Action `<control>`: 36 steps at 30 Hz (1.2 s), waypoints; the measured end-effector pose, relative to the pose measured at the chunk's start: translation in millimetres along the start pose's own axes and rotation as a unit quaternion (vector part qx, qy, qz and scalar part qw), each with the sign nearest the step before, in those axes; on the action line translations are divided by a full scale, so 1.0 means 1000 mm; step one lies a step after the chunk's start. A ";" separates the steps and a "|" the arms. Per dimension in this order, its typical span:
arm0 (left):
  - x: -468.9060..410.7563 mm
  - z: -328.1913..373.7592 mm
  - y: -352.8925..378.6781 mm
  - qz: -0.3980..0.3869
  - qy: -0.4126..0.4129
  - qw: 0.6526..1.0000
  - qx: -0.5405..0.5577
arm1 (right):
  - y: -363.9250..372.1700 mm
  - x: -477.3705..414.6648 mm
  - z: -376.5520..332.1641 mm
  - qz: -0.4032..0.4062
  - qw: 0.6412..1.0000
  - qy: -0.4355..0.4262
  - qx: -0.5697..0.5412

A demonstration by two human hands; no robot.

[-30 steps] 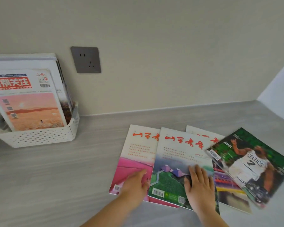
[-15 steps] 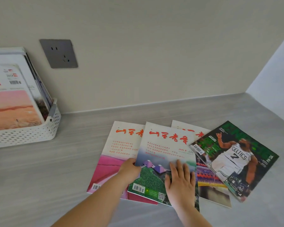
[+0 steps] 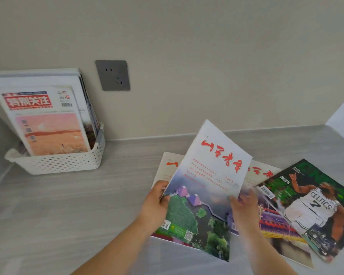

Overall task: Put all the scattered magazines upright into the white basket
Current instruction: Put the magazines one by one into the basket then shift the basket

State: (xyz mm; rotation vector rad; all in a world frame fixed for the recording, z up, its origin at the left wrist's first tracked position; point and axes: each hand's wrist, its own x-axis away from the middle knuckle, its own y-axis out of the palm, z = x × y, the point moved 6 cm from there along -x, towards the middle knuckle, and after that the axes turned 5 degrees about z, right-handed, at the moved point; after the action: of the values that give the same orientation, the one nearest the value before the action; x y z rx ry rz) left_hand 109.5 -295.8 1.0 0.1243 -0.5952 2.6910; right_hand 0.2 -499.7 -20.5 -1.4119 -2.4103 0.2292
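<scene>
Nearest the camera, two bare forearms reach in from the bottom edge. The left hand (image 3: 155, 203) grips the left edge of a magazine with a green landscape cover (image 3: 207, 185), thumb on the front and fingers curled behind it. The right hand (image 3: 244, 209), somewhat blurred, pinches the same magazine's right edge. The magazine is held tilted, its top edge with the red brush title raised clear of the ones below.

Under it, three magazines lie flat and fanned on the grey surface (image 3: 77, 205). A pink-covered magazine (image 3: 166, 169) peeks out at the left, and a magazine with a purple picture (image 3: 272, 221) shows at the right. A basketball magazine (image 3: 310, 205) overlaps that one at the far right.

Farther back on the left, well apart from the pile, the white basket (image 3: 64, 163) stands against the wall. It holds several upright magazines (image 3: 48, 126) that lean back, an orange-and-pink cover in front. A grey wall socket (image 3: 112, 75) sits just right of them
</scene>
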 end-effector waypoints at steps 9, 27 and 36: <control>-0.013 -0.009 -0.140 0.115 0.039 0.991 0.054 | 0.104 0.032 -0.068 -0.146 0.986 0.000 -0.085; -0.114 -0.025 -0.413 0.379 0.043 0.924 0.027 | 0.333 0.122 -0.241 -0.225 0.947 -0.193 -0.121; -0.142 -0.082 -0.416 0.341 -0.046 0.939 0.012 | 0.383 0.120 -0.221 -0.206 0.965 -0.162 -0.010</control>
State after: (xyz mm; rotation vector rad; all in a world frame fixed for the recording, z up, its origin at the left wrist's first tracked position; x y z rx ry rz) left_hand 399.7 37.8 65.2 0.0547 -0.7414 3.3789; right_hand 338.7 -212.8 93.6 -0.9003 -2.9110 0.3549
